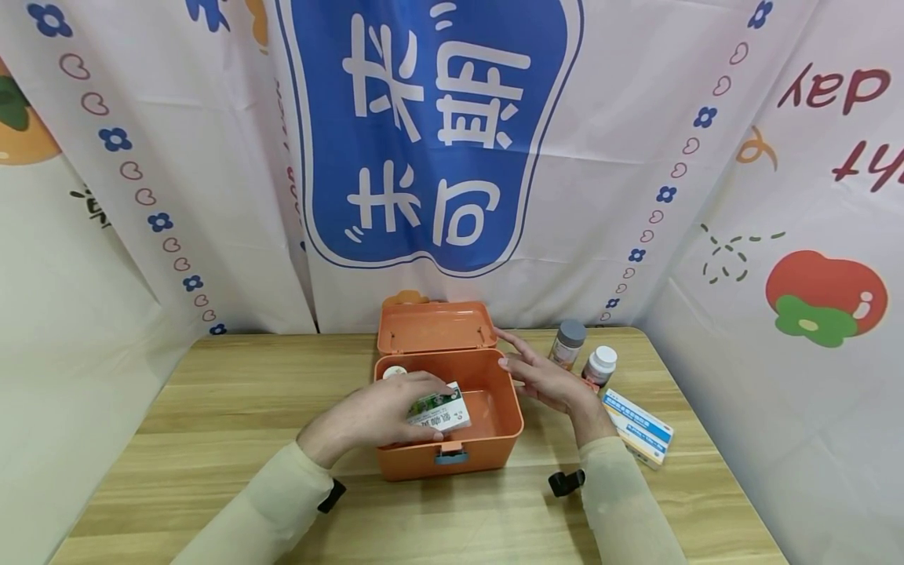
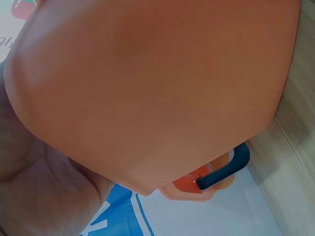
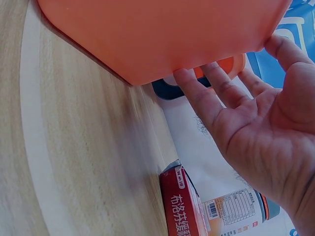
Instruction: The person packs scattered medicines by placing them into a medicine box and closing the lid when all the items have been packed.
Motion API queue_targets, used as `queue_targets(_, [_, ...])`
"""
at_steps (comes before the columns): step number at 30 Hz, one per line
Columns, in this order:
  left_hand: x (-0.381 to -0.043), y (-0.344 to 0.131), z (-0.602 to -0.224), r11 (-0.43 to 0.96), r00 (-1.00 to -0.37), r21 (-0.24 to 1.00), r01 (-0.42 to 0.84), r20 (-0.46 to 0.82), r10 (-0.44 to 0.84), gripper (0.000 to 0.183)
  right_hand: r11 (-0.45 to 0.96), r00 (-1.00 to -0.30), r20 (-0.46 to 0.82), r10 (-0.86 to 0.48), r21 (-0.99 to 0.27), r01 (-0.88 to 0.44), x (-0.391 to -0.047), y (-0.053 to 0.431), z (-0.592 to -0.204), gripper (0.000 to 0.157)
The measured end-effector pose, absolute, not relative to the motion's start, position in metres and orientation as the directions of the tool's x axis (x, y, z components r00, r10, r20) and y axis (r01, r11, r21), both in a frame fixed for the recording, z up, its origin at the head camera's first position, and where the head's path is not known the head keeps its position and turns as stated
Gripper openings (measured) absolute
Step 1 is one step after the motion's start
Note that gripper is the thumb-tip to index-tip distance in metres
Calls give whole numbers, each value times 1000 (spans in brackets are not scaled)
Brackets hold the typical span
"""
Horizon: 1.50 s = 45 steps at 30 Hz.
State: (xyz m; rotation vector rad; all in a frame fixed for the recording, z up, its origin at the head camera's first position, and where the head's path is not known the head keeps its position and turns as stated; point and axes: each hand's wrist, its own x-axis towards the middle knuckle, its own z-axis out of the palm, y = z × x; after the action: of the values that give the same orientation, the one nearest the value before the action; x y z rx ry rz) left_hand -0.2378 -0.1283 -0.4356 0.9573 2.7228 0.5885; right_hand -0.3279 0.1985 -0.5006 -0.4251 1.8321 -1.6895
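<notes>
An orange plastic storage box (image 1: 441,463) stands on the table with its lid (image 1: 438,328) folded back. My left hand (image 1: 374,412) reaches over its left wall and holds a white and green medicine carton (image 1: 452,412) inside, thumb on the near side and fingers across the top. The left wrist view shows only part of that hand beside the box wall; its fingers are hidden there. My right hand (image 1: 547,384) touches the box's right side, fingers extended toward the hinge and thumb at the rim. In the right wrist view its fingertips (image 3: 184,76) meet the box's edge.
Inside the box, at the back left, a round white cap (image 1: 395,371) shows. Right of the box stand a grey-capped bottle (image 1: 567,345) and a white-capped bottle (image 1: 600,365). A red carton (image 3: 179,201) and a blue-white carton (image 1: 639,428) lie nearby. Printed cloth hangs behind the table.
</notes>
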Motion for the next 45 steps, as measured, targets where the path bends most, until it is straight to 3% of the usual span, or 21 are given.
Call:
queue_targets(12, [-240,-121,-439,687,-725,381,619,-60,686,54,142,-767,-217,-604,-976,164,-329,198,-500,69])
queue_targets(45, [-248,-102,-448,730,-678,294,617,-272,683,37,143,-767,-225,-601,-974,174,-329,198,-503,66])
